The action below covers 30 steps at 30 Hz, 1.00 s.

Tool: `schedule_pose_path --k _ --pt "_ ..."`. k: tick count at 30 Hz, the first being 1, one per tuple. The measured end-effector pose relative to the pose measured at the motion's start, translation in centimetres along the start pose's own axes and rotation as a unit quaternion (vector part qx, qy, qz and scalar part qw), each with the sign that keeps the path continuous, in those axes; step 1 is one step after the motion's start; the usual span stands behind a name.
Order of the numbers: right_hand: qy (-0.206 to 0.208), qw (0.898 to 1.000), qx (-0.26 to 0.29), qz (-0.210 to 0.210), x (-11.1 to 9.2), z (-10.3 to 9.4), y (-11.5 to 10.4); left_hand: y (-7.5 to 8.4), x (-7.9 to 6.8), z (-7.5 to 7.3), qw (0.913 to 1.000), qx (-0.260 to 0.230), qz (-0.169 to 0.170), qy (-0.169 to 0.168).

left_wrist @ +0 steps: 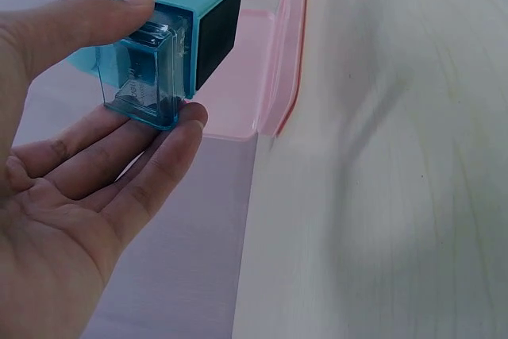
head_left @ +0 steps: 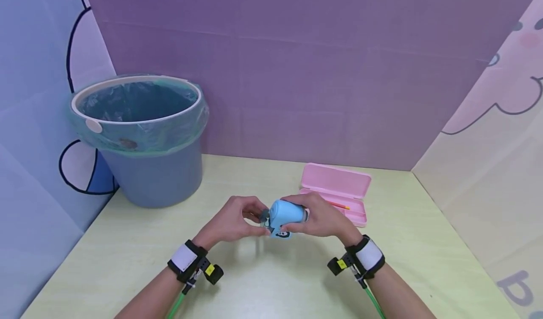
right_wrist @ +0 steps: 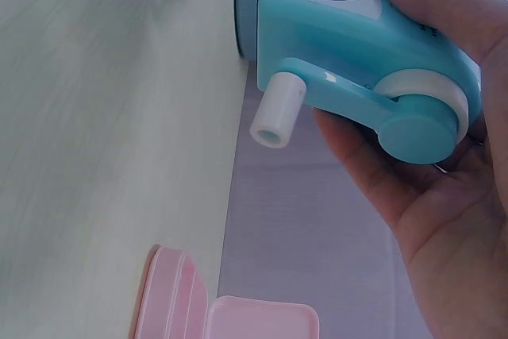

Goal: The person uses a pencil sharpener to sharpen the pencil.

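Observation:
A light-blue crank pencil sharpener (head_left: 286, 211) with a panda picture is held over the table, tilted on its side. My right hand (head_left: 320, 217) grips its body, thumb on the panda face and fingers beneath. The crank with its white knob (right_wrist: 278, 109) sticks out on that side. Projecting from the body is the clear blue shavings drawer (left_wrist: 143, 77). My left hand (head_left: 237, 220) pinches this drawer, with the thumb along the top and fingertips under its lower edge.
Behind my right hand lies an open pink pencil case (head_left: 337, 182) with an orange pencil (head_left: 339, 206) inside. A blue bin (head_left: 159, 177) lined with a green bag stands at the back left of the pale table (head_left: 271, 281). A purple wall (head_left: 297, 74) rises behind.

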State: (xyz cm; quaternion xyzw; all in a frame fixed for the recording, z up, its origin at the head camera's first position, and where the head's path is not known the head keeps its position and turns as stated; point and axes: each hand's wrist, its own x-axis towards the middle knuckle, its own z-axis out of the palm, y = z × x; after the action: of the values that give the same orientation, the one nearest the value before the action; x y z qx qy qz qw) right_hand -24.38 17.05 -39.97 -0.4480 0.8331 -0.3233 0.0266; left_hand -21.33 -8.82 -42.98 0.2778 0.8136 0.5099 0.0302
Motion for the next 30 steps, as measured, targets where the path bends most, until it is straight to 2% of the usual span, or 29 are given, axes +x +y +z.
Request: schedule_pose_path --k 9,15,20,24,30 --pt "0.035 0.999 -0.004 0.034 -0.8 -0.8 0.8 -0.1 -0.8 -1.9 0.9990 -0.014 -0.035 0.025" --pt "0.039 0.998 -0.010 0.040 -0.8 -0.8 0.9 -0.2 -1.4 -2.9 0.9982 -0.009 -0.046 0.038" --pt "0.036 0.998 0.000 0.046 -0.9 -0.5 1.3 0.0 -2.2 -4.1 0.9958 -0.006 -0.067 0.062" --pt "0.041 0.998 0.003 0.044 -1.1 -0.5 1.6 0.6 -2.7 -5.5 0.9941 0.003 -0.074 0.080" --pt "0.050 0.997 0.011 0.054 -1.6 -0.5 1.8 2.8 -3.0 -8.4 0.9917 0.020 -0.058 0.113"
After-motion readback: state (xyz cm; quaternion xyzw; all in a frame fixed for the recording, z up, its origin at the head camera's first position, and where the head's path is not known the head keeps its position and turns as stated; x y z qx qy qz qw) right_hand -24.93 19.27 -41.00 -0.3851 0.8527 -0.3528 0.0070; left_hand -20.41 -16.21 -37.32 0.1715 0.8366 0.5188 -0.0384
